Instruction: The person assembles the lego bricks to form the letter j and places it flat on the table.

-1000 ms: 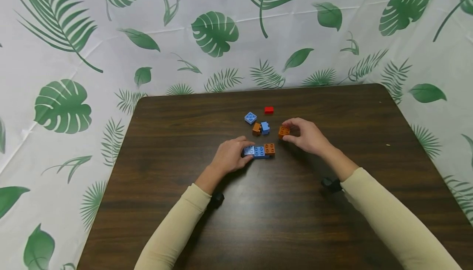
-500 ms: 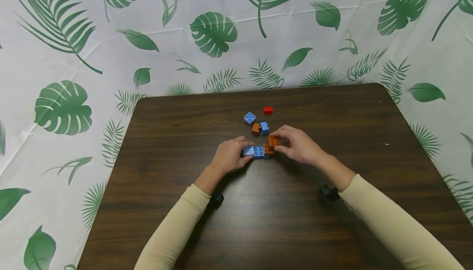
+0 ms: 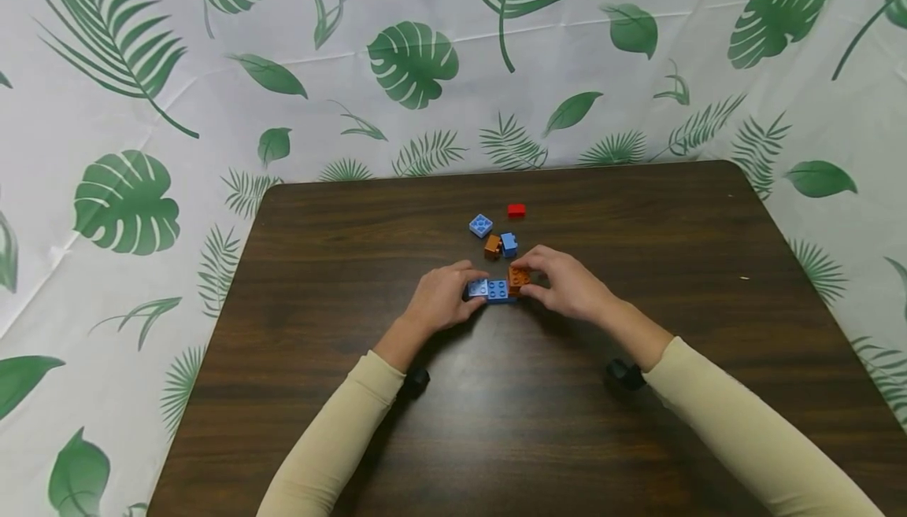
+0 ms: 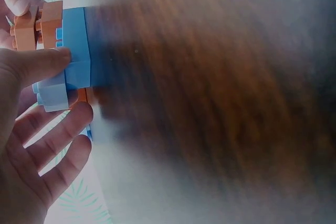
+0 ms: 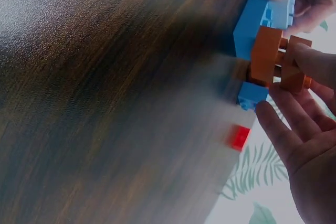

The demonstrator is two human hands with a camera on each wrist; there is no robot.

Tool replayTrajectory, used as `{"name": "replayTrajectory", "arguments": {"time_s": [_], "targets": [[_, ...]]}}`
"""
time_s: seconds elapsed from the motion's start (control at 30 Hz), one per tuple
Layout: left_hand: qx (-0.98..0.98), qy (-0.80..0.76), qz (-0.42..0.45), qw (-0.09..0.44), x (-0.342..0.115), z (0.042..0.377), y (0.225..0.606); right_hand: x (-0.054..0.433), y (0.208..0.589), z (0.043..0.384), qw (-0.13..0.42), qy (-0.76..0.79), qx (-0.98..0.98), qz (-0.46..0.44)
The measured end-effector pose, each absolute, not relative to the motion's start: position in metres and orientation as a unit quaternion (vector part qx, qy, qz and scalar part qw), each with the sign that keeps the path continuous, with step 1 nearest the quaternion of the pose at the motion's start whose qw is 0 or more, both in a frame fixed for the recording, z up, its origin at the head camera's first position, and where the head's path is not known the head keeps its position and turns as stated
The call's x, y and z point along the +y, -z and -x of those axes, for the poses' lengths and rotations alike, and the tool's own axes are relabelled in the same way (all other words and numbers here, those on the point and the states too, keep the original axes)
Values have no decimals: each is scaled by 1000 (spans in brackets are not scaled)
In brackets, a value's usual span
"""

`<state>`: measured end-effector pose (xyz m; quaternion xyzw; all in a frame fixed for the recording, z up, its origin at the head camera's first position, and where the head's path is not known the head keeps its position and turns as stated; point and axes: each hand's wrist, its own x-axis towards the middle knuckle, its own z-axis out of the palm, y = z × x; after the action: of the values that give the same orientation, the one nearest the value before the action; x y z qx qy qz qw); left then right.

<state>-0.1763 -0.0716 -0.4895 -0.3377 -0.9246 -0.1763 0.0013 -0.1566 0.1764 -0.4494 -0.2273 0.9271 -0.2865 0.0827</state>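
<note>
A long blue toy building brick (image 3: 498, 289) lies on the table. A light blue brick (image 4: 54, 95) sits on its left end and an orange brick (image 5: 265, 53) on its right end. My left hand (image 3: 441, 297) grips the left end between thumb and fingers. With thumb and fingertips, my right hand (image 3: 570, 285) pinches a second orange brick (image 3: 520, 278) right over the first. In the right wrist view, the lower brick's studs show in a narrow gap between the two orange bricks.
Behind the hands on the dark wooden table (image 3: 482, 422) lie a loose orange brick (image 3: 492, 247), a blue brick (image 3: 509, 245), a light blue square brick (image 3: 480, 225) and a small red brick (image 3: 516, 210). A leaf-print cloth (image 3: 418, 139) hangs beyond the back edge.
My right hand has carried the second orange brick leftward and toward me, from beside the assembly to right over its orange end. The left hand has kept its place.
</note>
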Motion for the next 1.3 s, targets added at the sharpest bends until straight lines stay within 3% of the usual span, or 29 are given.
{"name": "replayTrajectory", "arguments": {"time_s": [1.3], "targets": [[-923,185,337,0,-71,177,490,170,444,158,78,182,952,234]]}}
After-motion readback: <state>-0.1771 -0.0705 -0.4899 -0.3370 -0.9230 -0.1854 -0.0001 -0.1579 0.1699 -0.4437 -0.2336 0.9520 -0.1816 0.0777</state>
